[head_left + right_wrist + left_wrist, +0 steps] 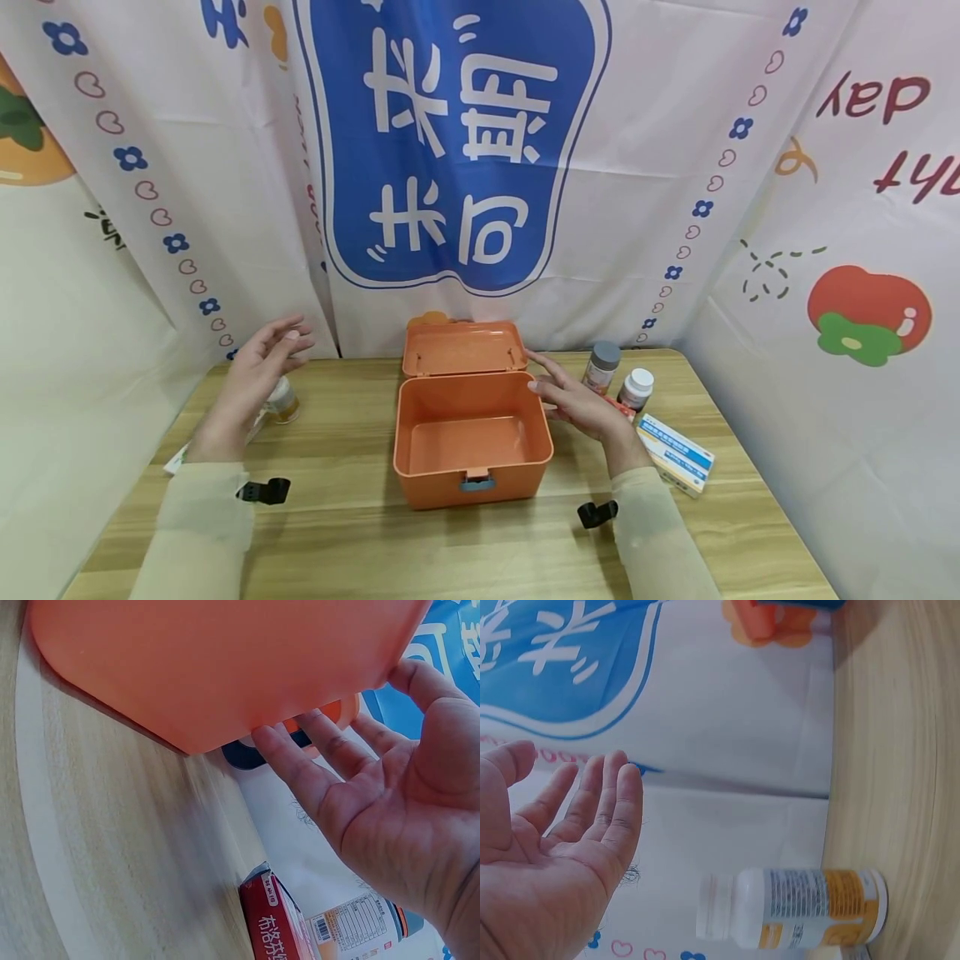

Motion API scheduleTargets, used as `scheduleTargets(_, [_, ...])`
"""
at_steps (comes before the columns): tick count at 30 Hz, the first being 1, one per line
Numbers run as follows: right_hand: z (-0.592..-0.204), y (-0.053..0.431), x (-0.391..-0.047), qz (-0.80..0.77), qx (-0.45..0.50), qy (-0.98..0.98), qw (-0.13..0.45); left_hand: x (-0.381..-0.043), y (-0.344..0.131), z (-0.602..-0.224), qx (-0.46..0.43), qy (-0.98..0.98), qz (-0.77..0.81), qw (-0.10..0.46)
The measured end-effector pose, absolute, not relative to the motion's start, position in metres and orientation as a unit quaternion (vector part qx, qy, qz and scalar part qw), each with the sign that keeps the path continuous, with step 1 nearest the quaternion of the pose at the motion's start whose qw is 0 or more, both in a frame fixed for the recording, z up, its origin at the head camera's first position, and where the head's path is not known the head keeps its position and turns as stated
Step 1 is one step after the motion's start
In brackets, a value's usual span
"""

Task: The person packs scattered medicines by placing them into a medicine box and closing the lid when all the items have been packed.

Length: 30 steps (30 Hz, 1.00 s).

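An orange lidded box (435, 493) stands on the table with its lid (465, 348) tipped back and its inside bare. My right hand (577, 404) is at the box's right rear corner. In the right wrist view its fingers (292, 761) are spread and nearly straight, fingertips right at the box wall (217, 667). My left hand (258, 371) is raised on the left, fingers loosely extended, holding nothing. Beside and below it stands a white pill bottle (802, 909) with an orange-and-white label, partly hidden by the hand in the head view.
Right of the box stand a grey-capped bottle (602, 367), a white-capped bottle (636, 388), a red medicine box (274, 922) and a blue-and-white medicine box (675, 452). A flat white box (177, 459) lies partly under the left forearm. Printed curtains border the table.
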State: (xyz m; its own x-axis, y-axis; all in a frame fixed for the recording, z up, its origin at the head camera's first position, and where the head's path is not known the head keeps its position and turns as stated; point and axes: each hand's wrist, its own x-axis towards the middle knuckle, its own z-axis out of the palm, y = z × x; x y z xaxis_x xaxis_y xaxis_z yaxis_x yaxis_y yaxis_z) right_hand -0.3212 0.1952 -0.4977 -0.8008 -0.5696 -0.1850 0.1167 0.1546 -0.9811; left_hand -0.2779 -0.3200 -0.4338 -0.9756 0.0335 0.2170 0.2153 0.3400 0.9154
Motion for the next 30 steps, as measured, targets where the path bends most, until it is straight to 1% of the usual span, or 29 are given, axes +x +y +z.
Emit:
scheduleTargets(3, [-0.498,0.195,-0.321,-0.633,-0.163,0.705,0.275,-0.279,-0.330,-0.435,-0.080,-0.807,-0.578,0.091])
scheduleTargets(10, [-0.499,0.194,-0.321,-0.635,-0.164,0.702,0.278,-0.276,-0.350,-0.437,-0.061,-0.803,-0.587,0.084])
scheduleTargets(15, [-0.500,0.195,-0.321,-0.637,-0.157,0.701,0.277,-0.274,-0.360,-0.441,-0.060,-0.747,-0.656,0.088])
scheduleTargets(24, [-0.502,0.196,-0.323,-0.636,-0.159,0.701,0.279,-0.270,-0.376,-0.449,-0.004,-0.719,-0.689,0.092])
scheduleTargets(30, [-0.503,0.197,-0.325,-0.641,-0.152,0.698,0.280,-0.268,-0.383,-0.461,0.033,-0.709,-0.700,0.080])
